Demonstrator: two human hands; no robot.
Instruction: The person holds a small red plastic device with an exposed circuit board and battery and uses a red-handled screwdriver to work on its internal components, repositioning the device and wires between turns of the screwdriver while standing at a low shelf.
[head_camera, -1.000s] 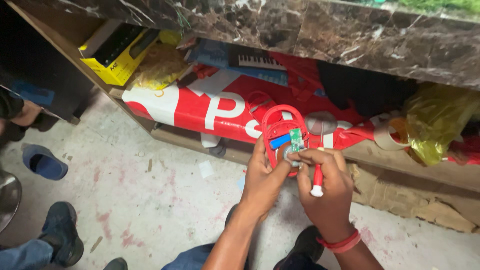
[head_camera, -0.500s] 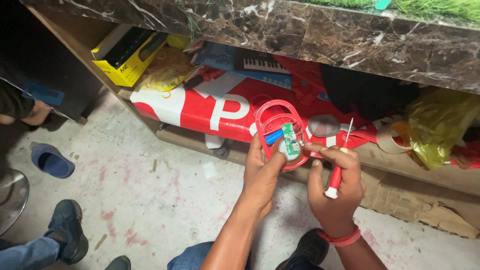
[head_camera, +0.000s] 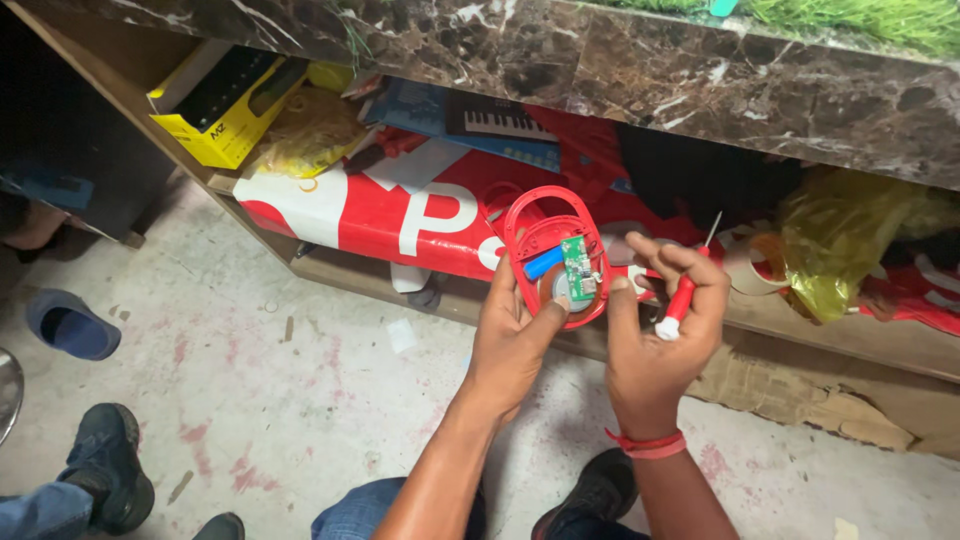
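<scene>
Head view: the left hand (head_camera: 510, 335) grips the open red casing (head_camera: 553, 250) from below, its green circuit board (head_camera: 578, 268) exposed just above the thumb. The right hand (head_camera: 655, 335) is closed on a red-handled screwdriver (head_camera: 682, 290), tip up, forefinger touching the casing rim. The step appears to be internal inspection; any next move calls for steady support of the casing.

Red casing (head_camera: 528, 232), green circuit board (head_camera: 578, 268)

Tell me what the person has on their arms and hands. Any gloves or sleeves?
No gloves and no sleeves: both forearms are bare as far as the picture shows. The left hand wears nothing. The right hand has a red band around its wrist, thin and wrapped more than once. No rings or watch can be seen.
</scene>
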